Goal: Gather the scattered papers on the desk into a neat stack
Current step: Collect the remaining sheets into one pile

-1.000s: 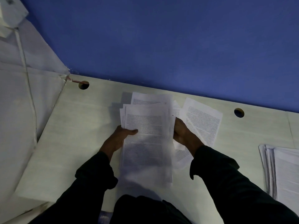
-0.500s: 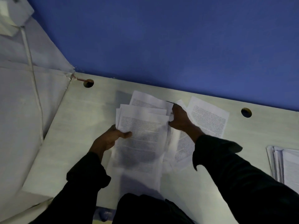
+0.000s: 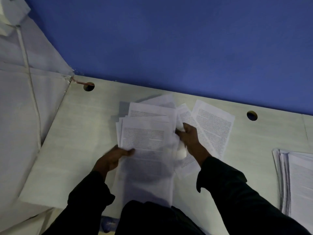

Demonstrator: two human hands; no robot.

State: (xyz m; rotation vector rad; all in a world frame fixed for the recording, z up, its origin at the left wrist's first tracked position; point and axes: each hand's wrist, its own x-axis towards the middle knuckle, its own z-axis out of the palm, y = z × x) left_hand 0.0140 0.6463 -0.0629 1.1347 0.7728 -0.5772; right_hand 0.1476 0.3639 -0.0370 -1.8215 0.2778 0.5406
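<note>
A loose bundle of printed papers [image 3: 145, 150] lies fanned at the middle of the pale tabletop [image 3: 71, 150], its near end hanging over the front edge toward the person. The left hand [image 3: 113, 158] grips the bundle's left edge, thumb on the top sheet. The right hand [image 3: 188, 138] grasps a curled sheet at the bundle's right edge. Just beside that hand, two separate sheets [image 3: 215, 126] lie flat, overlapping and angled. A second pile of papers [image 3: 294, 180] sits well apart at the right margin. Two round cable holes [image 3: 89, 86] pierce the tabletop near the blue wall [image 3: 169, 39].
</note>
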